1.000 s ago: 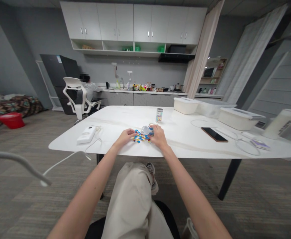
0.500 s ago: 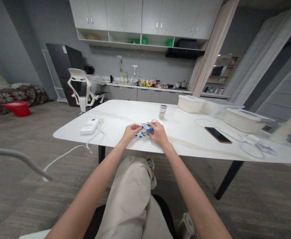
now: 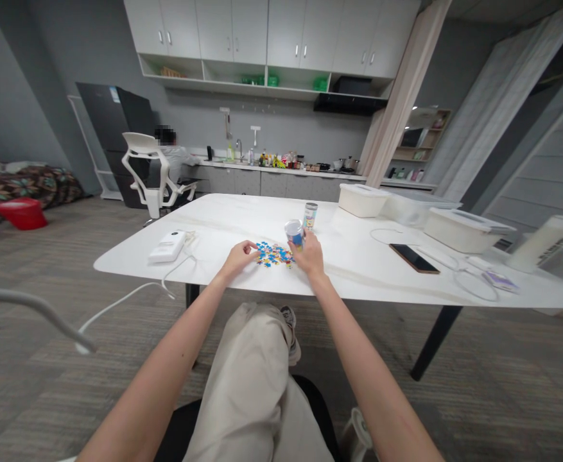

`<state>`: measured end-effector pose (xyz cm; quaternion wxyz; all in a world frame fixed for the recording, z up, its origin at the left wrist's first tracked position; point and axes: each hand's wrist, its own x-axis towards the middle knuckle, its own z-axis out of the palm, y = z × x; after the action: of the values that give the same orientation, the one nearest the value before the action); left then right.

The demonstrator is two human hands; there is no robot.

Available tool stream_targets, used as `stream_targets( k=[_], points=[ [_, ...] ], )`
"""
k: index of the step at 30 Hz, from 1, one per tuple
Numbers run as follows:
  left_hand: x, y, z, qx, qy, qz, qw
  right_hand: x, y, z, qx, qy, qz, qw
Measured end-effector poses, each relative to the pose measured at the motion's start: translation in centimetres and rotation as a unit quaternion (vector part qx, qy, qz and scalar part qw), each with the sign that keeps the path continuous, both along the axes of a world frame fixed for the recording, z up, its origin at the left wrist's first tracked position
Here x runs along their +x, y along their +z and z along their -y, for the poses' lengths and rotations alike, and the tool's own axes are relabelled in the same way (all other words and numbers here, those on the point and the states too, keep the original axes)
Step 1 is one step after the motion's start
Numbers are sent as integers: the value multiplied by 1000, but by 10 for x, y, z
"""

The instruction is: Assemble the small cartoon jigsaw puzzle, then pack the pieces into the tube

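Observation:
A heap of small colourful puzzle pieces [image 3: 272,255] lies on the white table [image 3: 358,269] near its front edge. My right hand [image 3: 309,254] is wrapped round a small clear tub [image 3: 294,233] that stands upright just right of the heap. My left hand [image 3: 238,256] rests at the heap's left side, fingers curled and pinched at the pieces. A second small printed can [image 3: 310,215] stands a little farther back.
A white power unit [image 3: 167,246] with a cable lies at the left. A dark phone [image 3: 414,258], white cables and white lidded boxes [image 3: 463,227] fill the right side. A person sits in a white chair [image 3: 147,172] by the kitchen counter behind.
The tub was lying tilted over the pieces between both hands; my right hand has now set it upright to the right. My left hand has slid off it to the heap's left edge.

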<state>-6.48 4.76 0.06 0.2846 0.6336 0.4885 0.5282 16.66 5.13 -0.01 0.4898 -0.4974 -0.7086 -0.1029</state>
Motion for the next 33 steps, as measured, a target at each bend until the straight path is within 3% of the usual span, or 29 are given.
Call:
stream_targets(
  k=[3, 8, 13, 23, 28, 33],
  points=[
    [-9, 0, -1, -34, -33, -83, 995, 5, -4, -6, -8, -52, -77, 996],
    [-11, 2, 2, -42, -72, -139, 987, 8, -8, -9, -37, -50, -112, 992],
    [-9, 0, 7, 7, -68, -172, 983, 6, -8, -10, -38, -27, -106, 993],
    [-8, -1, 7, 20, -58, -206, 977, 5, -6, -8, -52, -1, -79, 996],
    [-6, 3, 12, 32, -74, -192, 978, 4, -7, -7, -42, 9, -75, 996],
    [-15, 1, 6, 6, -11, -60, 998, 3, -7, -7, -45, 14, -77, 996]
  ],
)
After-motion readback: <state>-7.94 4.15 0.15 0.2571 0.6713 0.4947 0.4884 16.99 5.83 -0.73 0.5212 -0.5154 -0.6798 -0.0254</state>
